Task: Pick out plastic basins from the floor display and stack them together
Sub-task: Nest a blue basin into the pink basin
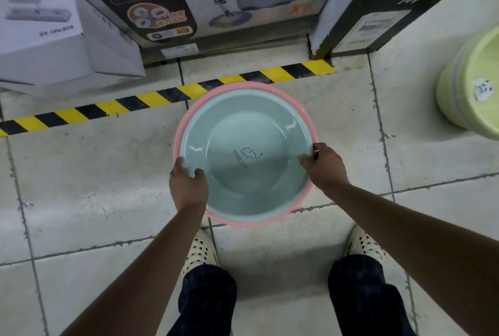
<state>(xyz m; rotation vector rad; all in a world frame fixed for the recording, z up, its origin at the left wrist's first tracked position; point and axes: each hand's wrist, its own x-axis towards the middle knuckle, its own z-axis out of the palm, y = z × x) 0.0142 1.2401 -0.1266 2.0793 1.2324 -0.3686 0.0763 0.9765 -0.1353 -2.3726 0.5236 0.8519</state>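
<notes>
Two round plastic basins were already nested, the pale teal one [243, 163] inside the pink one [186, 109], between both grips. Left hand [187, 187] and right hand [324, 167] each clamped the stacked rims. Off beyond the right grip, pale green tubs [469, 87] probably remained unpicked.

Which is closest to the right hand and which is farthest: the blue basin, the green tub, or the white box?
From the right hand, in the head view:
1. Blue basin: the hand grips its rim; it sits inside the pink basin.
2. Green tub: on the floor, far right.
3. White box: upper left corner.
</notes>
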